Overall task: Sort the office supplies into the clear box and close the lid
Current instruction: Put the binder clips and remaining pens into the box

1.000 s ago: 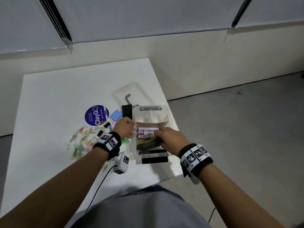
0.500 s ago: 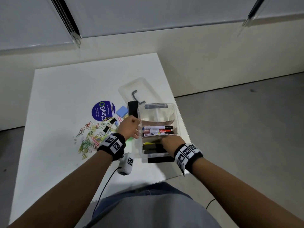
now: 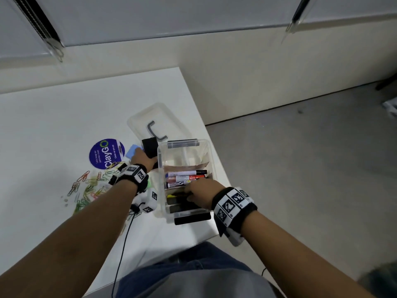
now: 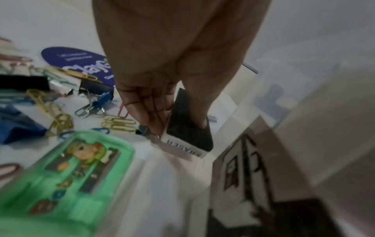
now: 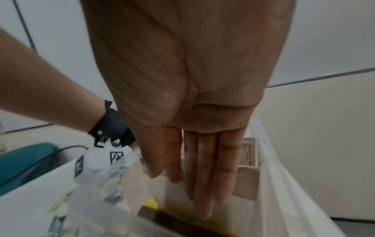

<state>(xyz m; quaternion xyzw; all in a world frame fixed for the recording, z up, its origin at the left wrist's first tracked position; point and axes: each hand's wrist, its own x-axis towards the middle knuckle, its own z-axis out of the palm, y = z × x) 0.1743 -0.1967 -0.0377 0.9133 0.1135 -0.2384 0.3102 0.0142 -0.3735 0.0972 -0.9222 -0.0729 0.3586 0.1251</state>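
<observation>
The clear box [image 3: 211, 160] stands at the table's right edge with several markers [image 3: 185, 178] in its middle section and a yellow highlighter [image 3: 171, 196] nearer me. Its lid [image 3: 137, 119] lies on the table behind it. My left hand [image 3: 139, 158] [image 4: 179, 128] pinches a black felt whiteboard eraser [image 3: 150, 146] [image 4: 188, 128], tilted, just left of the box. My right hand [image 3: 193, 189] [image 5: 202, 200] reaches into the near section with straight fingers that touch the dark and yellow items at the bottom.
Coloured paper clips [image 3: 90, 186] and binder clips [image 4: 95, 102] lie scattered left of the box. A green case [image 4: 61, 176], a blue pad [image 3: 132, 150] and a round purple sticker [image 3: 105, 153] are there too. The table edge runs just right of the box, above grey floor.
My left hand left the box's left wall, reached farther back and took hold of the black eraser. My right hand stayed in the box's near section, and its fingers now lie straight.
</observation>
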